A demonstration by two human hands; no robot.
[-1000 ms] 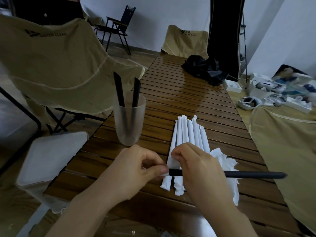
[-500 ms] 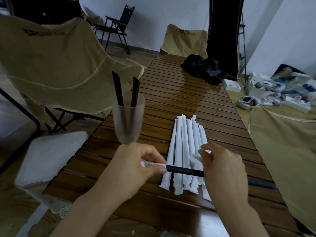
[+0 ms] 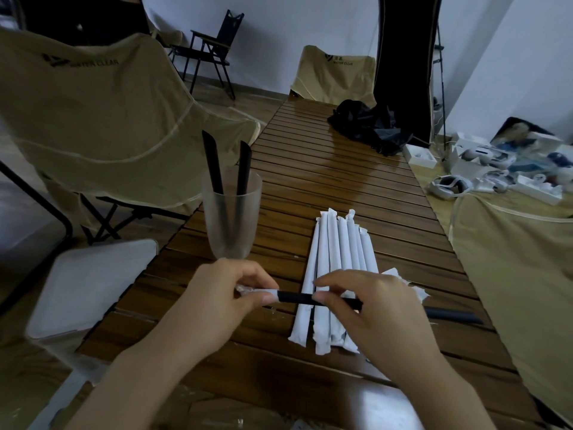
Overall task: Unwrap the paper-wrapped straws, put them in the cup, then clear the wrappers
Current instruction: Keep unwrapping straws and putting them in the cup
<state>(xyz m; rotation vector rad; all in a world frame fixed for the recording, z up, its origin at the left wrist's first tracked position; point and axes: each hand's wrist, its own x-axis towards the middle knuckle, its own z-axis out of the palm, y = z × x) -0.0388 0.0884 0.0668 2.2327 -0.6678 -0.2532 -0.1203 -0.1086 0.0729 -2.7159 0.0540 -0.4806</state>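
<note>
A black straw [image 3: 296, 297] lies crosswise over a bundle of several paper-wrapped straws [image 3: 338, 268] on the slatted wooden table [image 3: 325, 181]. My left hand [image 3: 223, 296] pinches the white wrapper remnant [image 3: 254, 290] on the straw's left end. My right hand [image 3: 369, 308] pinches the bare straw near its middle; the straw's right end [image 3: 452, 315] sticks out past that hand. A frosted plastic cup [image 3: 231, 212] with two black straws [image 3: 228, 162] stands upright just beyond my left hand. Torn wrapper paper [image 3: 400, 277] shows behind my right hand.
A beige folding chair [image 3: 102, 113] stands left of the table, a white lidded box [image 3: 90, 280] below it. A black cloth heap [image 3: 369, 125] lies at the table's far end. Beige fabric [image 3: 521, 268] and white headsets [image 3: 449, 186] are on the right.
My right hand slid left along the straw toward my left hand. The straw's bare black part between the hands got shorter. The view moved slightly; the cup stayed put.
</note>
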